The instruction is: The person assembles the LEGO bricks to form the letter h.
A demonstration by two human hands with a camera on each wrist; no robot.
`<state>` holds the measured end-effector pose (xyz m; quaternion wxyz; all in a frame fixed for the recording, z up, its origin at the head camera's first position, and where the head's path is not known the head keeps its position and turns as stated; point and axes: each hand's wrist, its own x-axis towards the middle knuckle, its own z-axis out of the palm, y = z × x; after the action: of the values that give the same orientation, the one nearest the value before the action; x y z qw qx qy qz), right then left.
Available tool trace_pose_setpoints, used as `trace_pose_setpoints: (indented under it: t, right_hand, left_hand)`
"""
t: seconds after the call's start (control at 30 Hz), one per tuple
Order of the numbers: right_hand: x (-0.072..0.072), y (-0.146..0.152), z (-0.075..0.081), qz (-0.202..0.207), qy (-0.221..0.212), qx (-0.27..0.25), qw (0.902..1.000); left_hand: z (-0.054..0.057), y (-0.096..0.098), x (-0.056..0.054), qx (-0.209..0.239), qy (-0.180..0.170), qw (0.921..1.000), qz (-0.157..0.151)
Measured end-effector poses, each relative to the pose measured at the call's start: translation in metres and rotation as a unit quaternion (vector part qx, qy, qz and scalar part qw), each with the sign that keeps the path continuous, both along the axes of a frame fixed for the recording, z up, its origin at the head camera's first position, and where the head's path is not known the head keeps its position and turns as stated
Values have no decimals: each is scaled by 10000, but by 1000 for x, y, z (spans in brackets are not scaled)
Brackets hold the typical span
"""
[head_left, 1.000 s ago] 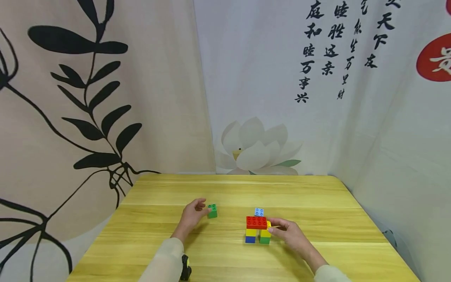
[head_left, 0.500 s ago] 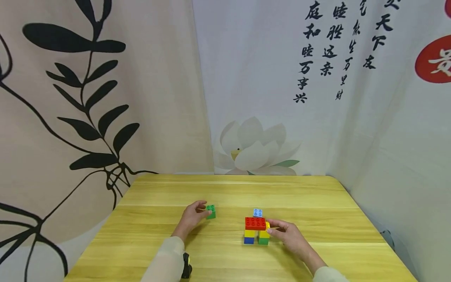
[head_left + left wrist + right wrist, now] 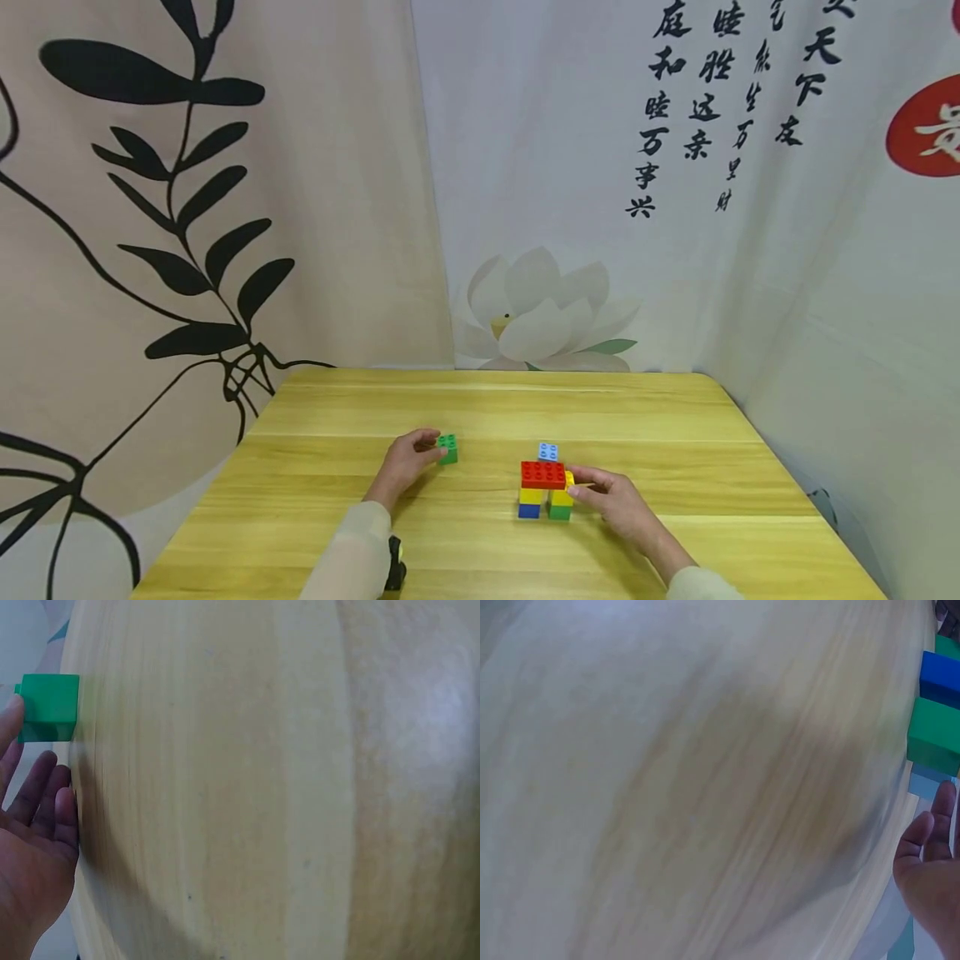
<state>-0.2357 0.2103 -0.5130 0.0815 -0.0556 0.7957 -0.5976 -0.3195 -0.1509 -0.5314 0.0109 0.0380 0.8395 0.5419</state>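
Observation:
On the left of the table, my left hand (image 3: 406, 461) pinches a small green toy building brick (image 3: 447, 449), the thumb lying against its near side. This brick (image 3: 49, 705) also shows at the edge of the left wrist view. To the right stands a small brick structure: a red brick (image 3: 543, 475) bridges two columns, yellow over blue and yellow over green. My right hand (image 3: 617, 498) holds a yellow brick (image 3: 569, 478) at the structure's right side between thumb and index finger. The right wrist view hides those fingertips but shows the lower green brick (image 3: 934, 735).
A light blue brick (image 3: 548, 452) shows just behind the red one; whether it is joined to it, I cannot tell. The wooden table (image 3: 480, 558) reaches back to printed curtains (image 3: 360, 208). A black strap-like object (image 3: 394, 564) sits at the left sleeve.
My left thumb and fingers have drawn in on the green brick, which stays in place. The right hand and the structure hold still; the head view has shifted slightly.

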Motion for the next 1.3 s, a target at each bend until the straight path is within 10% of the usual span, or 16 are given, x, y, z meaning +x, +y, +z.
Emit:
trace_pose_setpoints:
  t: [0.63,1.3]
  right_hand:
    - [0,-1,1,-4,28,165,9999]
    - [-1,1,-1,-52,27,139,9999]
  left_hand:
    - [3,-1,1,37,82,9998,173]
    - [29,0,2,402,127,9990,144]
